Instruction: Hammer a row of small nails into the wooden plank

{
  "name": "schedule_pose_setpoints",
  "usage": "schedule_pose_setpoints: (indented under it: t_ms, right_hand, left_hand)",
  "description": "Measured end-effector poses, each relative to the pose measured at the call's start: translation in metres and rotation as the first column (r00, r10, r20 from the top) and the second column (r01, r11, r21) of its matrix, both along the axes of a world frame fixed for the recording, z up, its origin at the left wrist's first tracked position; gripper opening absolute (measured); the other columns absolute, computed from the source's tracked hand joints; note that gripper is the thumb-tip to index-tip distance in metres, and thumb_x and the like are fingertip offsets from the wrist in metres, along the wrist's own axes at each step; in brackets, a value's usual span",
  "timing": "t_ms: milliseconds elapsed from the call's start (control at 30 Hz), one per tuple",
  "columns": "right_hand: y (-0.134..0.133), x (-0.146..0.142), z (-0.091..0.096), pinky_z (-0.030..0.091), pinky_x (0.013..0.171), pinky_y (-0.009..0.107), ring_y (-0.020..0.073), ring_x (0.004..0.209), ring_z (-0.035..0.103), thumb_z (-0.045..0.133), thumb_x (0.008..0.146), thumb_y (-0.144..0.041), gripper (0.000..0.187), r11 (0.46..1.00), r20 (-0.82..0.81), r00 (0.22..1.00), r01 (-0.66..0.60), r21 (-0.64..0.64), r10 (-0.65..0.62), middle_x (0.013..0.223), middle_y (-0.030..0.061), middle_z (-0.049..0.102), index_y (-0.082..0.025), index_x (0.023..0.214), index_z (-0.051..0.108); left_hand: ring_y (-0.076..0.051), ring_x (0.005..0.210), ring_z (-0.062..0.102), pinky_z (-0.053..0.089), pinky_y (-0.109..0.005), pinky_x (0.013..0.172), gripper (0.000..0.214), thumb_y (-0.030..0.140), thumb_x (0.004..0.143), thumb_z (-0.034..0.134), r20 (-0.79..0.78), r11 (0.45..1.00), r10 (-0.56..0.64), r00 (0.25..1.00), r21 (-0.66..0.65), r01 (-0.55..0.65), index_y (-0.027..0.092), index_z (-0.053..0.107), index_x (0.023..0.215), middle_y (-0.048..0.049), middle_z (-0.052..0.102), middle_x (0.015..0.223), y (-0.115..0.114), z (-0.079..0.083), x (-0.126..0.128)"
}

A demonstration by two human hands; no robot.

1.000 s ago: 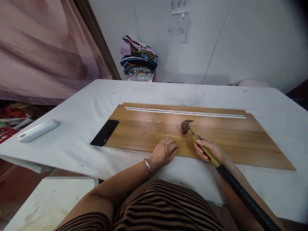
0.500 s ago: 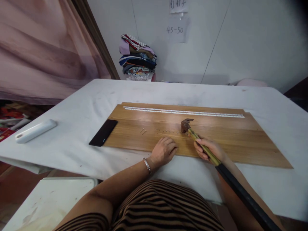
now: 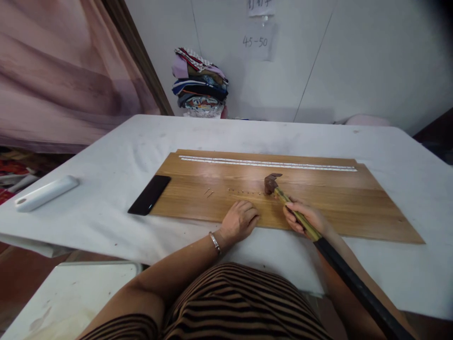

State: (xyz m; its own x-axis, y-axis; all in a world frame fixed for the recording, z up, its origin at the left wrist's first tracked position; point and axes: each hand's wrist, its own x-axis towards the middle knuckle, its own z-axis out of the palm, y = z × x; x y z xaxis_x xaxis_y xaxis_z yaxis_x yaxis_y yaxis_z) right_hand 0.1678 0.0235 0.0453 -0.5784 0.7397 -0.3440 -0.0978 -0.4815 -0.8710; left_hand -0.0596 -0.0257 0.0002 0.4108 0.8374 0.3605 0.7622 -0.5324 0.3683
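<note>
The hammer (image 3: 314, 232) slants over the wooden board (image 3: 354, 208), its rusty head at the right end of a row of small nails (image 3: 229, 190). Whether the head touches the wood or hangs just above it cannot be told. The right hand (image 3: 303, 215) grips the yellow part of the handle, fairly near the head, and the black grip runs back along the forearm. The left hand (image 3: 240, 220) rests at the board's near edge, fingers curled under; whether it holds anything cannot be told.

Very little has changed over the last second. Board, hammer and both hands slide together slightly leftward and up in the view, which suggests a small turn of the head rather than a move of the hands. The hammer keeps its place by the row, and no nail visibly shifts, so the work seems to be at a brief pause.

Left of the row, two loose nails (image 3: 210, 194) lie flat on the board. Beyond them, two white measuring strips (image 3: 267, 163) run near its far edge. A black phone (image 3: 149, 195) lies at its left end. Outside the board, a white table (image 3: 116, 163) carries everything.
</note>
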Motion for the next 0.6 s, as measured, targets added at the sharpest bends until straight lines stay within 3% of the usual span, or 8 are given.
schedule_pose_setpoints:
  t_ms: [600]
  right_hand:
    - [-0.0016,-0.0012,0.0025,0.024,0.027,0.016,0.0049,0.028,0.037,0.061,0.079,-0.041,0.028,1.000,0.026,1.000,-0.011,0.009,0.011,0.052,-0.0087,0.049,-0.020,0.094,0.049]
  left_hand:
    - [-0.019,0.086,0.056,0.044,-0.033,0.077,0.019,0.026,0.094,0.048,0.008,1.000,0.003,1.000,0.000,-0.003,0.018,0.065,0.091,-0.0062,0.064,0.088,-0.0005,0.0018,0.0004]
